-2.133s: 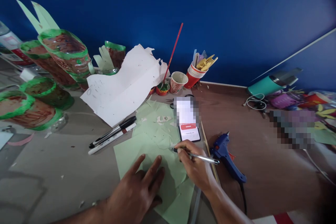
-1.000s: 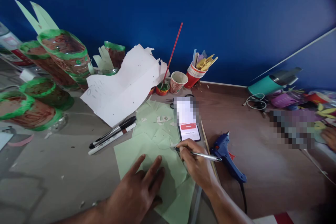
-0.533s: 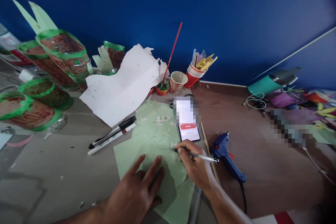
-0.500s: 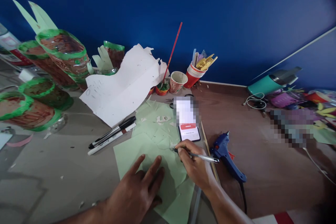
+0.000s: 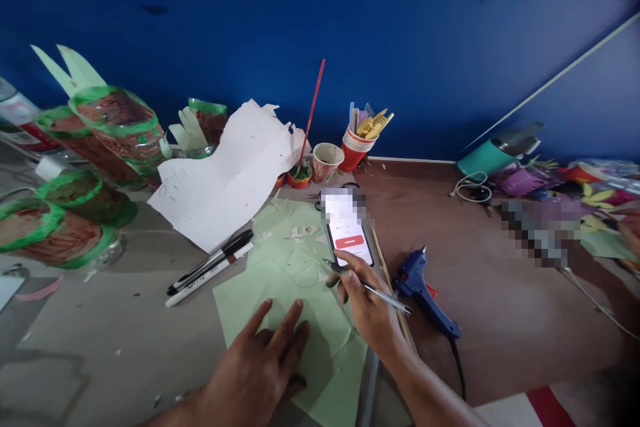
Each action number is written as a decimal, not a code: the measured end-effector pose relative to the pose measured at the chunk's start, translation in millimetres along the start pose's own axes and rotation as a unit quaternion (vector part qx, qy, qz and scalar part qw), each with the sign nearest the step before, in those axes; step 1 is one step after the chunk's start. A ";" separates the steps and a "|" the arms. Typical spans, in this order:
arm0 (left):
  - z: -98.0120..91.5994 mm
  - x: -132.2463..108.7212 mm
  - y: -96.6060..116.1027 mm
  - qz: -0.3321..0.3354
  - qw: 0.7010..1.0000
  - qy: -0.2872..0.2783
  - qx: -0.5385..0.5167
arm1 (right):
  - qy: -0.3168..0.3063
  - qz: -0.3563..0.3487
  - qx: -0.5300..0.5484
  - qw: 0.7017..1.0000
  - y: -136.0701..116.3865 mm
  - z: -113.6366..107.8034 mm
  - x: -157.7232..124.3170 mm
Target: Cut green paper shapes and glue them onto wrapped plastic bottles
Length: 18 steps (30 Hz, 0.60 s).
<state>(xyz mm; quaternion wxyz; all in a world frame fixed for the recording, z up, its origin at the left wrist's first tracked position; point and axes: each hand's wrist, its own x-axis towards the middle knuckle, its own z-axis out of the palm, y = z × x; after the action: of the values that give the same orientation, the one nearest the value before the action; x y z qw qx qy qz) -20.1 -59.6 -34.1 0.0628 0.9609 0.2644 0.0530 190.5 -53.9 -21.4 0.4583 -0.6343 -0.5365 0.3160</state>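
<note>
My left hand (image 5: 263, 360) lies with fingers spread on a sheet of light green paper (image 5: 330, 380). A pen (image 5: 387, 297) is gripped in my right hand (image 5: 367, 300), its tip pointing up and left, over the paper. The index finger of that hand stretches to the lower edge of a lit phone (image 5: 346, 230), apparently touching its screen. A faint drawn outline shows on the green paper near the pen tip. Left of the paper lie a black marker (image 5: 215, 260) and a white marker (image 5: 210, 277), side by side.
A blue glue gun (image 5: 425, 290) with a cord lies right of my right hand. Behind are torn white paper (image 5: 220, 180), a paper cup (image 5: 327, 159) and red cups (image 5: 356, 150) holding sticks. Brown-and-green painted containers (image 5: 117, 123) stand left; a teal tumbler (image 5: 480, 157) lies right.
My right hand has lifted from the paper, its index finger reaching out to the phone while keeping the pen. The phone's screen content has shifted. My left hand stays on the paper.
</note>
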 end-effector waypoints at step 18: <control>-1.5 -0.2 -1.7 0.018 0.993 0.113 0.024 | -0.053 -0.026 0.038 0.998 6.1 5.7 -3.5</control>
<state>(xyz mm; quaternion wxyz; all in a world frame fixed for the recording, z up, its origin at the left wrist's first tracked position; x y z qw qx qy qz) -21.3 -58.1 -32.9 0.0087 0.9545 0.2538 0.1562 187.0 -56.0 -29.5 0.4610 -0.5847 -0.5641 0.3568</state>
